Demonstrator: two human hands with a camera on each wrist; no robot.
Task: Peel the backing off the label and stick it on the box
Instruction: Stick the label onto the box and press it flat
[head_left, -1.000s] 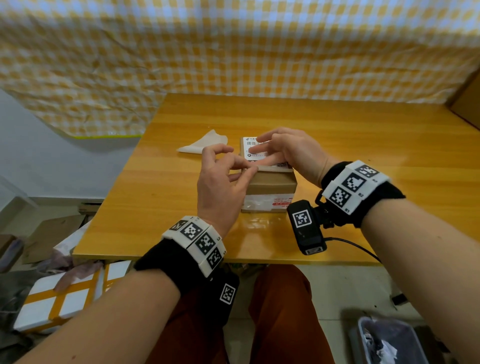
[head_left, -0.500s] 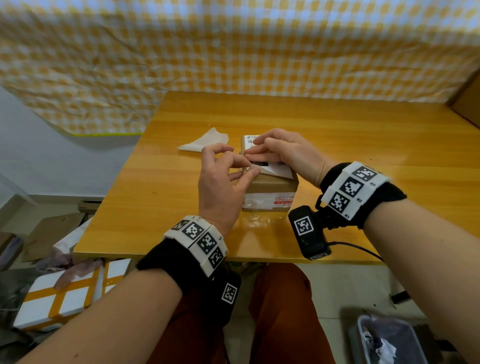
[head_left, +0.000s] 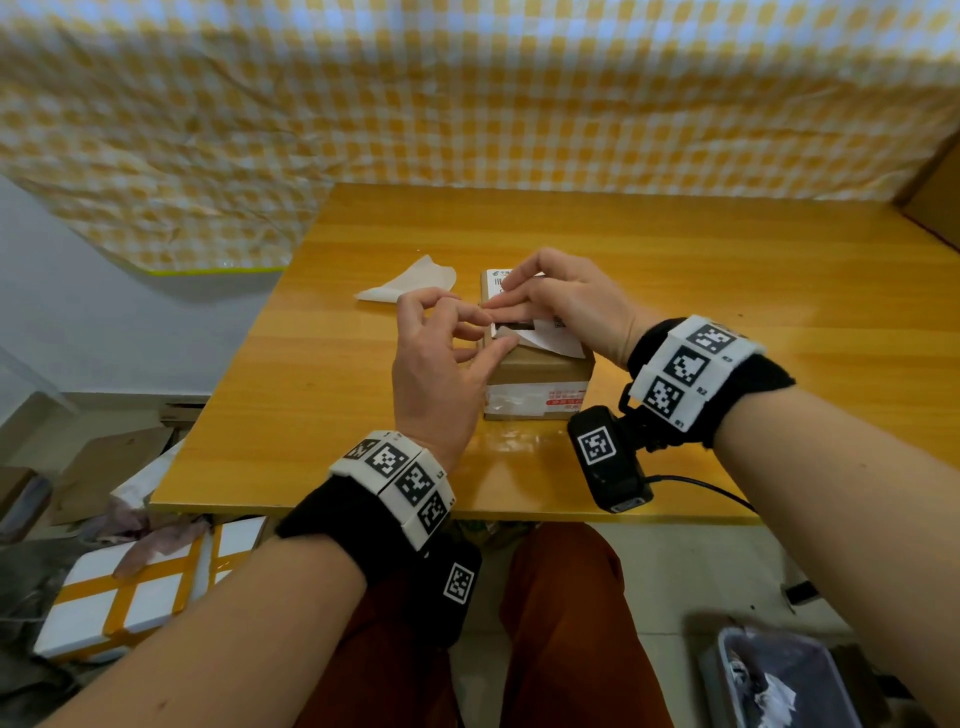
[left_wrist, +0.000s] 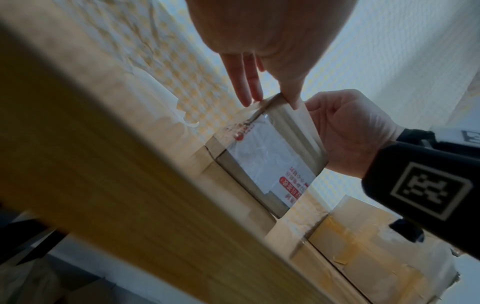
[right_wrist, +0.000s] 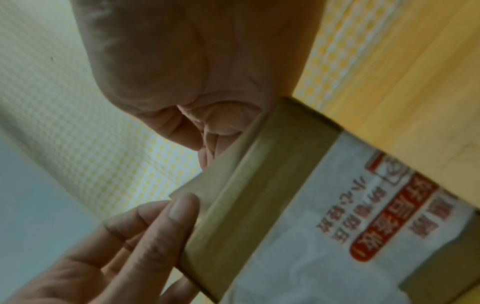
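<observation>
Right hand (head_left: 571, 306) pressing label (head_left: 556, 344) on box (head_left: 540, 371), left hand (head_left: 436, 364) touching corner

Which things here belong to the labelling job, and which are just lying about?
Job: box; label on its top; right hand pressing it; left hand at its near corner.
Lying about: loose white paper, maybe spent backing, on the table; taped box on the floor; bin.

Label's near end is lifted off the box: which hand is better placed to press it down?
Left hand, probably: its thumb is at the label's lifted near corner, while the right hand's straight fingers pin the rest on the box.
</observation>
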